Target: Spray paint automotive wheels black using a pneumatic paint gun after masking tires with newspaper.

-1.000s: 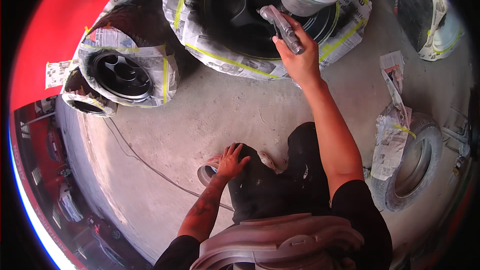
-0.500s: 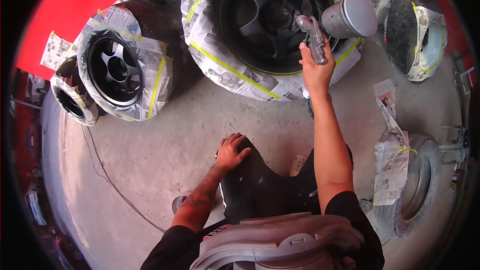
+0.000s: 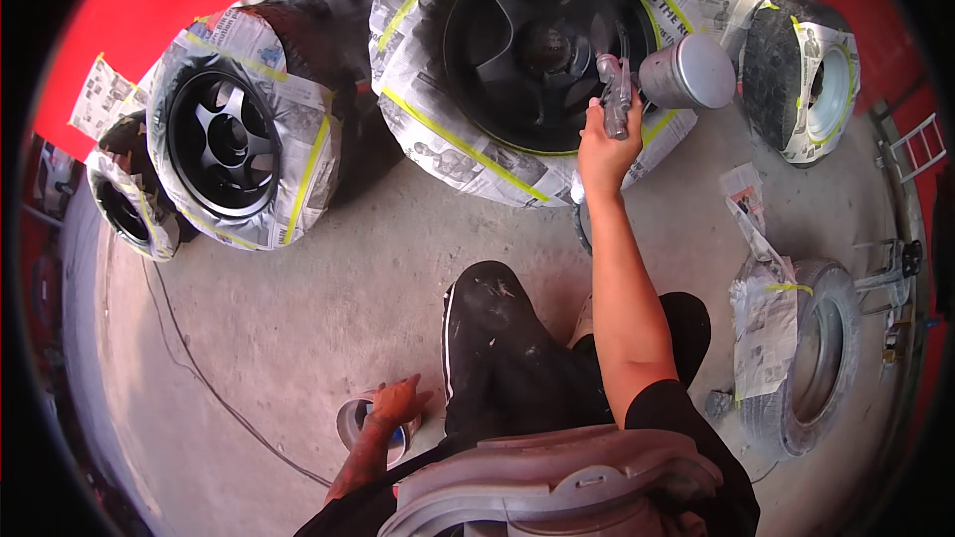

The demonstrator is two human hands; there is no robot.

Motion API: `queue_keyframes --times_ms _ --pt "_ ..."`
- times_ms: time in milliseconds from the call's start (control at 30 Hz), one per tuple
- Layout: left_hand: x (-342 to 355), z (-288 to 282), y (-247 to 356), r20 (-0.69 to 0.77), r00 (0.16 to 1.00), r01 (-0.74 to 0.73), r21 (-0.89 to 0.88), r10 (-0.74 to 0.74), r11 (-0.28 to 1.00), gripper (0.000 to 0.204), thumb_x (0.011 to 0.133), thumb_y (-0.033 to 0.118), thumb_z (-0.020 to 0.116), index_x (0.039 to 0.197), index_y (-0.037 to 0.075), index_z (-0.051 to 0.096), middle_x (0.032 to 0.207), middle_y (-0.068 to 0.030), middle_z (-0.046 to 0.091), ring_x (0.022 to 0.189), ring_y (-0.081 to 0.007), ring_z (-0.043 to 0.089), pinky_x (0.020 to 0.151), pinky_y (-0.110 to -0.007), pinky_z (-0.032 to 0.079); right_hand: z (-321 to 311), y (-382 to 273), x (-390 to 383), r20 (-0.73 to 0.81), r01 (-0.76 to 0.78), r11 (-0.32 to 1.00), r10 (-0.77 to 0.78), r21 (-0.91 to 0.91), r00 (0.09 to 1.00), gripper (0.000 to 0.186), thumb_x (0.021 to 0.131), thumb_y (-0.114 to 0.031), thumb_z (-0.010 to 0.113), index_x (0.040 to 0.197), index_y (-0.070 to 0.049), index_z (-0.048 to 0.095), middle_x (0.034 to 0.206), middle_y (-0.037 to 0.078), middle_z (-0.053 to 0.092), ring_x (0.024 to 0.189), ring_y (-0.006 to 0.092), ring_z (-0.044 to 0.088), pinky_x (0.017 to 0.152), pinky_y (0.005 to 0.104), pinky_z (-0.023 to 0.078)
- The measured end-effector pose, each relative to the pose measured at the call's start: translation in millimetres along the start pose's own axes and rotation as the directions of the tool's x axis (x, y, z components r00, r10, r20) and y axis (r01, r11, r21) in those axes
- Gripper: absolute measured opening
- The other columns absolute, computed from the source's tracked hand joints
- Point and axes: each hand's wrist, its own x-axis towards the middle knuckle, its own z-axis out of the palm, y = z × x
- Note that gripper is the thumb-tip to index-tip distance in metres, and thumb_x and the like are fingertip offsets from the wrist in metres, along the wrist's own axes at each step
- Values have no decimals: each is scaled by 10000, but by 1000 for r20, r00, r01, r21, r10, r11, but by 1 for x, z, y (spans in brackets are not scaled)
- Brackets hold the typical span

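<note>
My right hand (image 3: 608, 156) is closed round the grip of a metal spray gun (image 3: 616, 109). A silver paint cup (image 3: 665, 78) sits on the gun's right side. Its nozzle end faces a black wheel (image 3: 487, 119), whose tire is covered with newspaper (image 3: 453, 164) and yellow-green masking tape. Beside my left knee, my left hand (image 3: 400, 401) hangs over a small round container (image 3: 350, 422), fingers stretched to the right. Whether it touches the container's rim, I cannot tell. A hose (image 3: 581, 231) runs below the gun, partly hidden by my arm.
At the left stands another newspaper-masked wheel (image 3: 221, 144), with a smaller one (image 3: 127, 209) beside it. A masked wheel with a pale rim (image 3: 828, 99) is at far right. Nearer lies a bare tire (image 3: 821, 368) with newspaper (image 3: 768, 333). A cable (image 3: 214, 388) crosses the concrete floor.
My left hand has left my knee and moved down and left to the round container. The spray gun in my right hand has shifted slightly down and left across the wheel.
</note>
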Motion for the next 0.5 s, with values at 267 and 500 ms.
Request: queue_keyframes --times_ms 267,500 --pt "-6 59 -14 34 999 19 -67 -17 998 604 919 512 531 1301 45 534 1081 -282 659 1066 -422 628 938 -522 464 23 16 -15 133 -10 996 -2 89 991 436 839 -34 667 1259 -11 555 1108 169 672 1006 298 666 874 353 488" --pt "-10 69 -4 -98 993 -71 -74 64 995 605 906 503 561 1319 62 525 1107 -238 666 1069 -406 626 984 -550 418 2 39 -13 -173 97 977 -131 -191 976 467 848 -55 627 1303 -47 523 1104 146 663 874 277 659 763 362 515"
